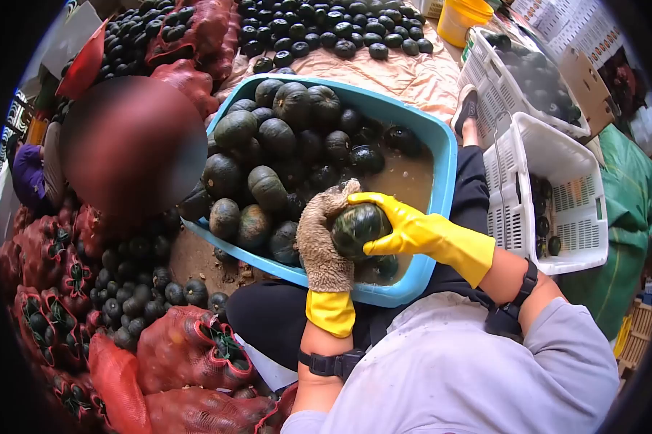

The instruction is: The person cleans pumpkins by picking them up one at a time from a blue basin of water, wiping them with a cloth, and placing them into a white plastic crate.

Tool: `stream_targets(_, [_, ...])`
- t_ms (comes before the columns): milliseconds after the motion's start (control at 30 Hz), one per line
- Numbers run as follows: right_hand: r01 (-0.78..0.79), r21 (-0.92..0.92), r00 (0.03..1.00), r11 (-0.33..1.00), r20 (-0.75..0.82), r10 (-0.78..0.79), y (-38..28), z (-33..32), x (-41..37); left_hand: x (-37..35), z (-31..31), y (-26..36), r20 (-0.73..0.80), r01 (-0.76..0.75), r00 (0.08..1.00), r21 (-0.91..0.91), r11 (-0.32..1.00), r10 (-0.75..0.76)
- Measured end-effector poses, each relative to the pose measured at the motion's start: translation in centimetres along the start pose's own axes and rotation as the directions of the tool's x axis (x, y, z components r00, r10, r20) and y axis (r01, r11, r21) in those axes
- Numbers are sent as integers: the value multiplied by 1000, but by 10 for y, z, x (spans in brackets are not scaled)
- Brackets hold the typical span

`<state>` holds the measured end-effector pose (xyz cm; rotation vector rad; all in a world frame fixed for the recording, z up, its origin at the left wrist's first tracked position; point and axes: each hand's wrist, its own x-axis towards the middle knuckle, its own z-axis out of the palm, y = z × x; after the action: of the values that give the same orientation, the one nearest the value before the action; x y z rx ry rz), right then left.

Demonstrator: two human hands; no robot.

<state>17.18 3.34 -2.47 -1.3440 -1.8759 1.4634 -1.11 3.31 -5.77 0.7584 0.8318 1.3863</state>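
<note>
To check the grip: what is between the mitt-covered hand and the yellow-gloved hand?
In the head view, a dark green squash lies between the left hand and the right hand, touching both.

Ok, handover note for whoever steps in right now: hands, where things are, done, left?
Left hand: yellow glove under a fuzzy scrub mitt, cupped against the squash.
Right hand: yellow glove, gripping the same squash from the other side, above the blue tub.
Tub: murky water, many more squashes piled in its far half.
Done, apparently: a few squashes lie in the near white crate.
Left: the tub load, the loose pile on the floor, and the red mesh sacks, which look full.
</note>
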Motion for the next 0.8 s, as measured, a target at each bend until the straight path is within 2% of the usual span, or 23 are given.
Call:
stream_targets(33, [-64,304,995,951,-55,84,4,8,0,1,-1,-5,23,-68,998,113,991,66])
stream_targets(67, [-99,580,981,808,-79,177,10,24,1,2,-2,-9,46,-138,990,222,965,131])
stream_targets(100, [-108,803,960,586,-69,271,13,37,3,1,-1,-10,63,-209,978,365,907,199])
stream_targets(133, [87,700,952,709,-269,149,8,44,8,1,2,-9,81,-270,961,499,823,266])
stream_targets(167, [158,470,892,868,-446,79,24,52,14,-2,1,-6,114,-317,942,612,724,317])
stream_targets(200, [166,437,923,884,-384,16,40,49,11,-4,2,-3,160,-359,920,709,607,357])
stream_targets(233, [177,400,947,899,-318,-45,40,42,9,-4,5,0,136,-311,942,698,645,306])
stream_targets(267, [213,462,933,861,-358,-38,46,46,5,-4,8,4,112,-260,961,686,680,254])
stream_targets(333, [281,574,901,769,-434,-5,61,60,-6,-2,14,15,-52,69,997,327,942,-55])
stream_targets(367, [161,696,967,700,-253,29,64,58,-12,-1,16,19,-136,204,972,67,977,-194])
stream_targets(400, [26,786,997,617,-63,39,68,46,-16,0,17,22,-218,256,924,-261,931,-315])
stream_targets(433, [-120,842,992,526,126,24,75,34,-21,1,16,24,-255,246,856,-562,789,-449])
stream_targets(467, [-203,769,979,606,163,121,95,26,-26,4,2,23,-53,336,871,-662,670,-489])
stream_targets(500, [-381,668,898,639,102,429,37,3,-44,9,-7,24,-39,349,870,-657,668,-492])
stream_targets(533, [-337,725,901,600,64,429,33,-7,-43,15,-17,25,-24,362,868,-651,667,-496])
stream_targets(567, [-292,775,902,561,27,432,33,-22,-36,17,-19,24,-201,301,859,-543,784,-470])
stream_targets(600, [-341,746,873,573,25,487,31,-44,-10,13,-9,35,-243,274,867,-497,823,-435])
stream_targets(633, [-4,787,944,617,-200,261,71,-66,29,15,-11,28,-294,233,863,-489,841,-410])
stream_targets(667, [190,881,933,433,-299,200,7,-78,53,21,-18,18,-347,188,856,-478,858,-382])
stream_targets(700, [251,965,961,70,-258,103,-35,-103,63,24,-21,13,-403,142,846,-461,876,-350])
stream_targets(733, [606,758,794,242,-564,-225,-40,-108,82,19,5,32,-475,112,804,-471,875,-358])
stream_targets(767, [670,714,721,201,-561,-407,-45,-115,93,17,6,31,-484,101,809,-446,889,-335])
stream_targets(800, [550,655,826,519,-337,-451,-33,-103,91,16,3,30,-485,103,815,-415,904,-315])
